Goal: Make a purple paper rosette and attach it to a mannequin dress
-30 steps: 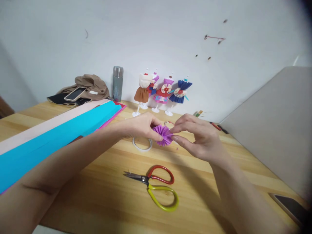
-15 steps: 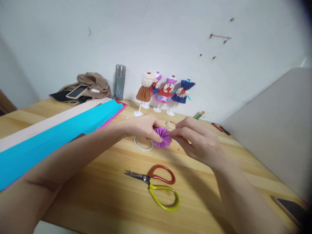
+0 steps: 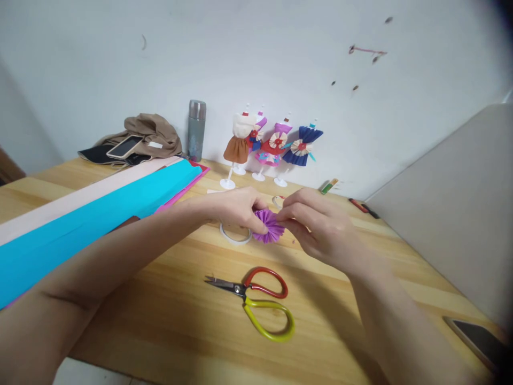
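A round purple pleated paper rosette [image 3: 271,226] is held above the table between both hands. My left hand [image 3: 241,212] is closed on its left side, the thumb lying over the pleats near the centre. At the right edge, the fingertips of my right hand [image 3: 315,222] pinch the pleated rim. Below and behind the left hand, a white ring-shaped roll of tape [image 3: 236,239] lies on the wood. Nearer to me rest scissors [image 3: 239,289] with one red and one yellow handle, blades pointing left.
Blue and pale pink sheets [image 3: 100,224] cover the table's left side. At the back stand a flask [image 3: 196,131] and several small dress stands [image 3: 236,149]. A brown cloth bundle [image 3: 154,133] with a phone [image 3: 125,147] lies back left; another phone [image 3: 476,339] is at right.
The camera view has shifted slightly. Both hands keep hold of the purple rosette, and the right fingertips have moved slightly inward along its right edge.
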A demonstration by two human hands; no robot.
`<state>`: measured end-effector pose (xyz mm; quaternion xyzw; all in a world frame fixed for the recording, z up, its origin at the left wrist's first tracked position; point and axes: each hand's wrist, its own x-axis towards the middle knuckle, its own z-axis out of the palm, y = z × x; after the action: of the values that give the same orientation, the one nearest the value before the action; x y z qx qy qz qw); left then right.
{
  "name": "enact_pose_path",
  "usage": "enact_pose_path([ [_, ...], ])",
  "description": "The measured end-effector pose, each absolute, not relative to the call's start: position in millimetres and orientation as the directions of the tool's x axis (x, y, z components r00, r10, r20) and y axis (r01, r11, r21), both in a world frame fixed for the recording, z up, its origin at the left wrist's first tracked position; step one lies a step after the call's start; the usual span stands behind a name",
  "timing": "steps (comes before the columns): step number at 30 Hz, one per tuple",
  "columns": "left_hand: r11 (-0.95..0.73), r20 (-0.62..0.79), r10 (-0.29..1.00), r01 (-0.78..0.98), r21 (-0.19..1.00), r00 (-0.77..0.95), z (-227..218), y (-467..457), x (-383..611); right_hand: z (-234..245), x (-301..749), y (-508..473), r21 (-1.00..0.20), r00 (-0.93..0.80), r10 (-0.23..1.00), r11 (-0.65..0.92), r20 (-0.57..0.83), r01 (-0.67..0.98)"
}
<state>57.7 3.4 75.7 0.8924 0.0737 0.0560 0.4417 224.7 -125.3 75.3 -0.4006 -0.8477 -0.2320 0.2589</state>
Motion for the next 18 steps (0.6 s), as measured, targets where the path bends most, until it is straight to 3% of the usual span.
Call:
enact_pose_path([
  [5, -0.53, -0.018, 0.235, 0.144, 0.836, 0.972, 83, 8, 53, 78, 227, -126, 0.181, -0.539, 0.557, 0.57, 0.632, 0.801],
  [12, -0.419, 0.026, 0.219, 0.07, 0.905, 0.975, 80, 16, 53, 82, 232, -128, -0.003, -0.378, 0.538, 0.578, 0.754, 0.816],
  [18, -0.361, 0.085, 0.213, -0.003, 0.933, 0.973, 78, 19, 53, 83, 239, -127, -0.054, -0.389, 0.571, 0.608, 0.723, 0.792],
])
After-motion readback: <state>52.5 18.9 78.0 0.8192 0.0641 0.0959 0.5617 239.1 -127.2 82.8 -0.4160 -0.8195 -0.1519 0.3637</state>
